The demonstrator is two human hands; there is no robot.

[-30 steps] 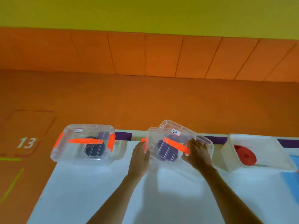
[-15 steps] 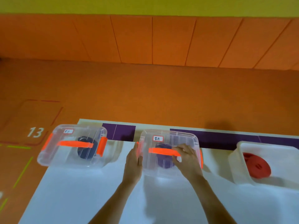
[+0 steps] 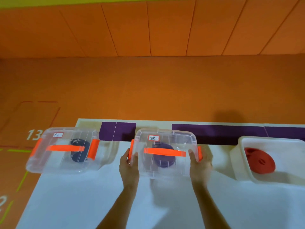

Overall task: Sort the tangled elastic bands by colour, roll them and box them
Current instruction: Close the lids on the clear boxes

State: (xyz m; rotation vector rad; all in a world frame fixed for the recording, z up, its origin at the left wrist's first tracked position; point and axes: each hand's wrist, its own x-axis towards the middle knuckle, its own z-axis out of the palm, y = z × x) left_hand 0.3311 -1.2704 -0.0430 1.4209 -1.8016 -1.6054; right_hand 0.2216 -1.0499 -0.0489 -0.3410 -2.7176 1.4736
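Observation:
A clear lidded box [image 3: 166,133] with an orange handle and a white label stands in the middle of the white table [image 3: 79,204]. A rolled purple band [image 3: 162,161] lies inside it. My left hand [image 3: 129,167] grips the box's left end at the orange clip, thumb up against the lid edge. My right hand [image 3: 200,167] grips the right end the same way, thumb on the lid by the other clip. To the left, a second closed clear box [image 3: 54,164] holds a dark rolled band [image 3: 78,153].
At the right stands an open white box [image 3: 239,162] with a rolled red band [image 3: 260,161] inside. A purple strip [image 3: 222,134] runs along the table's far edge. Beyond and left of the table lies orange floor [image 3: 148,90] with painted numbers.
The tilted lid has come down flat on the middle box. My right hand slid from the lid top to the right end; my left hand stays at the left clip.

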